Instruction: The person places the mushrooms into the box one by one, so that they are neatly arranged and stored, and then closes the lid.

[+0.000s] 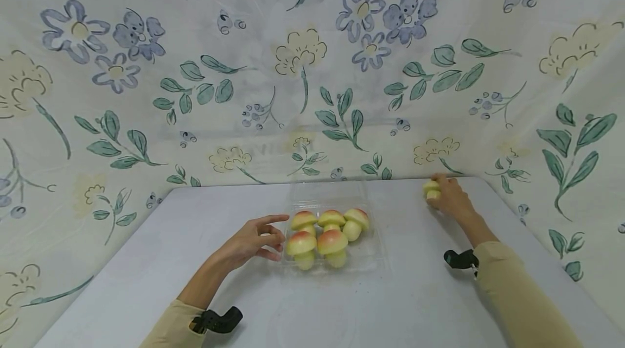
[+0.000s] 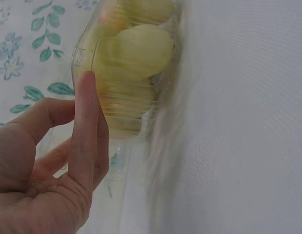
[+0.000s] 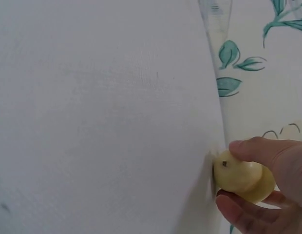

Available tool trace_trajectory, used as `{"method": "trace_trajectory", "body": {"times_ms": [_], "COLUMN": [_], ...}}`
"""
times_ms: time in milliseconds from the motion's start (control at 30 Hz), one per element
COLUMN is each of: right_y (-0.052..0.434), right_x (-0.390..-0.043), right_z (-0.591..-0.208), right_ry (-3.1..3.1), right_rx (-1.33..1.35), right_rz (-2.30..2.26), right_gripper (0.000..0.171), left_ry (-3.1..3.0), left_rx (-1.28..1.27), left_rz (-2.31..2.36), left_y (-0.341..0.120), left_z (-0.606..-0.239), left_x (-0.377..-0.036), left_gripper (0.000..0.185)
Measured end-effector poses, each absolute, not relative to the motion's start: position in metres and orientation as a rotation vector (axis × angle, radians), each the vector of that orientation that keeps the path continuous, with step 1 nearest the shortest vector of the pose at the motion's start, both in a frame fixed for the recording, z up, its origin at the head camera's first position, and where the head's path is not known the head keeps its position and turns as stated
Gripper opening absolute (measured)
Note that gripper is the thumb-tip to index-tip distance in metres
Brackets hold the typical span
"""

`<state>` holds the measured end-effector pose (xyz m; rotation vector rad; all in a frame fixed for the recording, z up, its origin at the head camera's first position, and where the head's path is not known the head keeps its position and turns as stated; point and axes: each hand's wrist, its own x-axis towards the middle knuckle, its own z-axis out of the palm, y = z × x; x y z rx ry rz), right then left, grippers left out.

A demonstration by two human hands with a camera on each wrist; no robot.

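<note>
At the table's far right, my right hand [image 1: 453, 198] grips a yellow-green mushroom-shaped piece [image 1: 432, 189] between thumb and fingers. The right wrist view shows the round pale end of this mushroom [image 3: 236, 173] close to the tabletop, with a small dark spot on it. A clear plastic container [image 1: 375, 261] lies mid-table, its transparent lid [image 1: 327, 191] raised at the back. Inside are several similar mushrooms [image 1: 333, 242] with red-tinged caps, in two rows. My left hand [image 1: 257, 239] is at the container's left side, fingers loosely extended with the fingertips right at the wall.
The white table [image 1: 234, 304] ends at the back against a floral cloth [image 1: 273, 136] that hangs like a wall. Black wrist-worn devices [image 1: 222, 320] sit on both forearms, over beige sleeves [image 1: 517, 288].
</note>
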<state>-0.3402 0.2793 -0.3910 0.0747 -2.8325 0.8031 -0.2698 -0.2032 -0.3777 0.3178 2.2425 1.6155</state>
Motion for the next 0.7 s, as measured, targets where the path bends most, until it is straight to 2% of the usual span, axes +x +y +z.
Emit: {"method": "trace_trajectory", "body": {"times_ms": [700], "right_y": [0.2711], "right_x": [-0.3307], "right_z": [-0.3837], "right_ry": [-2.838], "right_rx": [0.194], "right_rz": [0.818], "right_gripper": [0.064], "left_ry": [2.245], "left_rx": [0.307], "left_rz": [1.612], "left_y": [-0.2031], "left_z": [-0.3797], "left_x": [-0.2714], "left_gripper": [0.064]}}
